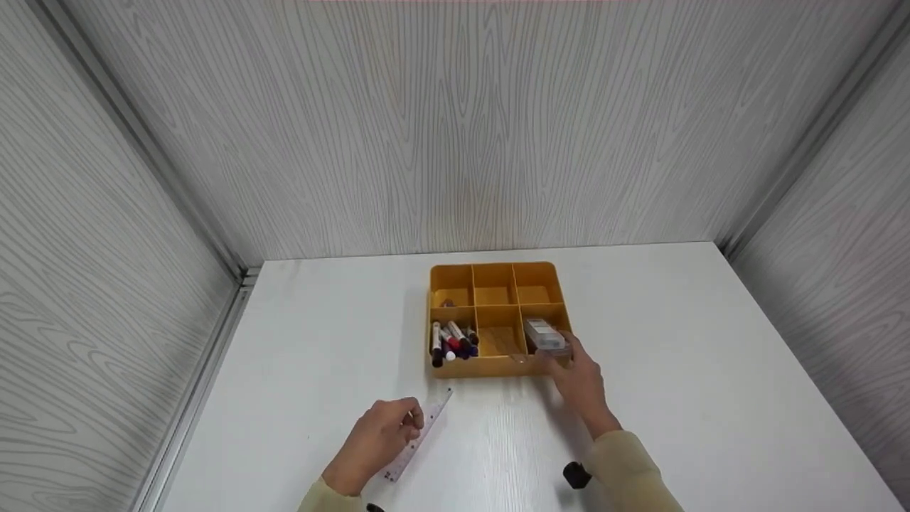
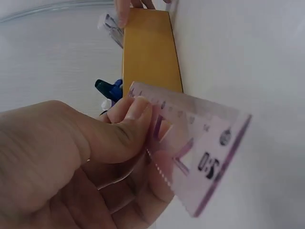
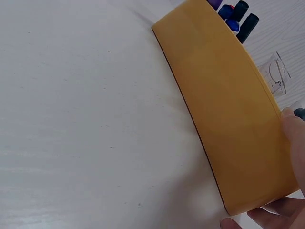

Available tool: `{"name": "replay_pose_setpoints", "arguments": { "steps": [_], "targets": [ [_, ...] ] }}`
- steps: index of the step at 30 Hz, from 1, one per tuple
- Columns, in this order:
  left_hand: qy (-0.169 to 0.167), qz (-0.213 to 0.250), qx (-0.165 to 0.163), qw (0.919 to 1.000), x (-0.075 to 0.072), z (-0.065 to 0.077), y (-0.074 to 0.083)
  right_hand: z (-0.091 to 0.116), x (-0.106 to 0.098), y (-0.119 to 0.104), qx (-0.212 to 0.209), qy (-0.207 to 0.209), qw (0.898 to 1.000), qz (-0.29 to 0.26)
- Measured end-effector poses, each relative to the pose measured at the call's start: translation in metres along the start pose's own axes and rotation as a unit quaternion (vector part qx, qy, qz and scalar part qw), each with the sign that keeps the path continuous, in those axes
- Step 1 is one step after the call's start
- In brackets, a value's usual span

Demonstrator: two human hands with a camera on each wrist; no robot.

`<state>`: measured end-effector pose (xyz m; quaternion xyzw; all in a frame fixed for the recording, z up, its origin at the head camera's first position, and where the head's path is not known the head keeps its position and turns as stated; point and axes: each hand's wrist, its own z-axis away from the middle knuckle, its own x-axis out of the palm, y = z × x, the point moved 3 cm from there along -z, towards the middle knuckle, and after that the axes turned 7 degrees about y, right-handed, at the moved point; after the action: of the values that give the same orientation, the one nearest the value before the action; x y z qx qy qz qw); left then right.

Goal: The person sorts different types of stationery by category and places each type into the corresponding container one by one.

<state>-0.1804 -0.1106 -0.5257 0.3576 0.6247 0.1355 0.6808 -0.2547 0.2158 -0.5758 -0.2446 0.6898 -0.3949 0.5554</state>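
Observation:
A clear pink-tinted plastic ruler (image 2: pixel 212 129) with a cut-out is pinched between the thumb and fingers of my left hand (image 1: pixel 378 437), slanting over the table in front of the tray. My right hand (image 1: pixel 584 387) grips the front right corner of a yellow compartment tray (image 1: pixel 473 368). In the right wrist view its thumb (image 3: pixel 289 125) lies on the rim, and the other fingers curl at the side wall. Beside that hand, in the front right compartment, sits a small clear-and-grey plastic case (image 1: pixel 544 336).
Several markers (image 1: pixel 455 341) fill the tray's front left compartment. A clear plastic drawing piece (image 3: pixel 276 76) pokes above the rim from the front middle one. A small purplish item (image 1: pixel 447 303) lies in the back left compartment. Wood-grain panels (image 1: pixel 462 128) enclose the white table (image 1: pixel 334 320).

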Motion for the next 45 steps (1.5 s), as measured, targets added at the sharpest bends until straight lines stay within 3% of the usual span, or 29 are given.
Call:
{"name": "replay_pose_setpoints", "arguments": {
  "steps": [5, 9, 12, 15, 17, 21, 28, 36, 41, 45],
  "targets": [
    [-0.018, 0.036, -0.020, 0.9990, 0.003, -0.019, 0.017, 0.000, -0.001, 0.000, 0.017, -0.011, 1.000, 0.004],
    [-0.029, 0.093, -0.050, 0.9940, 0.008, -0.035, 0.032, -0.001, -0.001, -0.001, 0.020, -0.015, 1.000, 0.009],
    [-0.015, 0.093, -0.013, 0.9955, 0.009, -0.046, 0.044, -0.001, 0.000, 0.000, 0.025, -0.017, 0.999, 0.013],
    [0.013, 0.048, 0.051, 0.9975, 0.009, -0.054, 0.055, -0.002, 0.001, 0.000, 0.028, -0.020, 0.999, 0.012],
    [0.015, 0.048, 0.062, 0.9969, 0.010, -0.057, 0.062, -0.002, 0.001, 0.000, 0.032, -0.021, 0.999, 0.010],
    [0.004, 0.085, 0.042, 0.9955, 0.013, -0.067, 0.073, -0.004, 0.001, 0.000, 0.028, -0.018, 0.999, 0.007],
    [0.033, 0.120, 0.035, 0.9917, 0.019, -0.083, 0.084, -0.004, 0.002, 0.003, 0.009, -0.008, 1.000, 0.009],
    [0.035, 0.144, -0.044, 0.9880, 0.025, -0.102, 0.094, -0.002, 0.002, 0.003, 0.026, -0.017, 0.999, 0.002],
    [0.014, 0.142, -0.090, 0.9856, 0.035, -0.114, 0.096, -0.001, 0.002, 0.002, 0.026, -0.019, 0.999, 0.006],
    [0.017, 0.114, -0.090, 0.9892, 0.043, -0.128, 0.100, -0.001, 0.000, 0.001, 0.015, -0.008, 1.000, 0.005]
  ]
}}
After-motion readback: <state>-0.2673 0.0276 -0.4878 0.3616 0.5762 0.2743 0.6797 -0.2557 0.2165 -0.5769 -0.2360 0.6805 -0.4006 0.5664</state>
